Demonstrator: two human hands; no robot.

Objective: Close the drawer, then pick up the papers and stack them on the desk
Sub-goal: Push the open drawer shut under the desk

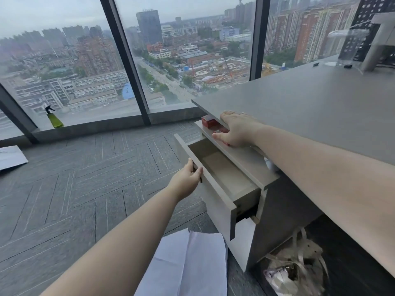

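Two drawers stand pulled out from the pedestal under the grey surface. The lower drawer is out furthest, a pale laminate box with a flat front, and what shows of its inside is bare. The upper drawer is out only partway, and most of its contents are hidden under the surface's edge and the right hand. Two red boxes peek out there; their printing is too blurred to read.

The left hand hooks its fingers over the top edge of the lower drawer front, thumb on the outside, pinching that edge. The right hand lies flat with fingers spread, partly on the surface's edge and partly over the upper drawer's rim.

White papers lie overlapped on the grey carpet just below the drawer front, cut off by the picture's bottom edge, so I cannot count the sheets. One more sheet lies far off at the left edge, also cut off.

Beneath the surface sits a crumpled plastic bag, its contents unclear. A green spray bottle stands on the window sill.
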